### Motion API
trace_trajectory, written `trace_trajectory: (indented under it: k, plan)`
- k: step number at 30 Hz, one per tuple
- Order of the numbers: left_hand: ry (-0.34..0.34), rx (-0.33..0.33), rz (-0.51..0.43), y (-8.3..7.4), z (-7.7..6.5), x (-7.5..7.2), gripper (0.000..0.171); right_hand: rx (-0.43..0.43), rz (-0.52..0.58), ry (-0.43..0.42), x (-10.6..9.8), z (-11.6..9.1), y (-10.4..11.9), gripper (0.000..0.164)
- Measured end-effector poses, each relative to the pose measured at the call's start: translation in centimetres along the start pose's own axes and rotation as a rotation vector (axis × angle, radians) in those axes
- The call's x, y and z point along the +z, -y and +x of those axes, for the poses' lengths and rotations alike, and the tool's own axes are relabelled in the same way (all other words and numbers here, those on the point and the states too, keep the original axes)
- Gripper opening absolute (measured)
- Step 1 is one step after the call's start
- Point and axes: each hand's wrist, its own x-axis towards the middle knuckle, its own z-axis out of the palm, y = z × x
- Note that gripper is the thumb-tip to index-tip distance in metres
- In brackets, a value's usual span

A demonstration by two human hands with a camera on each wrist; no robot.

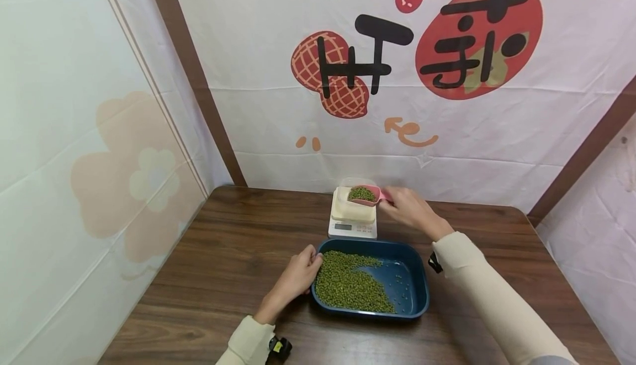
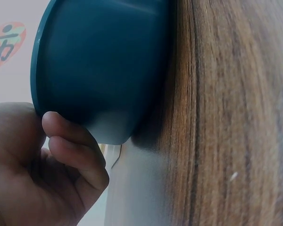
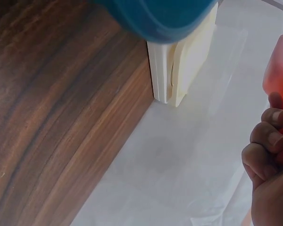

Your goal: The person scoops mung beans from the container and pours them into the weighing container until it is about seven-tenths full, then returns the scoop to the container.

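Note:
My left hand (image 1: 295,273) pinches the left rim of a deep blue basin (image 1: 408,283) between thumb and curled fingers; the left wrist view shows the basin's outer wall (image 2: 104,61) close by. Green mung beans (image 1: 350,285) lie heaped in the basin's left part, thinning to a few on the right. With curled fingers my right hand (image 1: 411,209) grips the handle of a pink scoop (image 1: 376,191). The scoop carries mung beans (image 1: 361,193) and hangs level over a clear container on a white kitchen scale (image 1: 354,229). In the right wrist view the scoop (image 3: 277,70) is partly cut off.
The scale stands right behind the basin, near the back of the brown wooden table (image 1: 238,254). A printed white cloth (image 1: 268,105) hangs behind the table, with more cloth at both sides.

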Motion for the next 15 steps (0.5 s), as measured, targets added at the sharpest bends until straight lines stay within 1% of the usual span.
trace_trajectory:
  k: [15]
  plan:
    - [-0.002, -0.005, 0.001, -0.1, 0.0, 0.1, 0.027, 0.043, -0.005, 0.015, -0.5, 1.6, -1.1, 0.017]
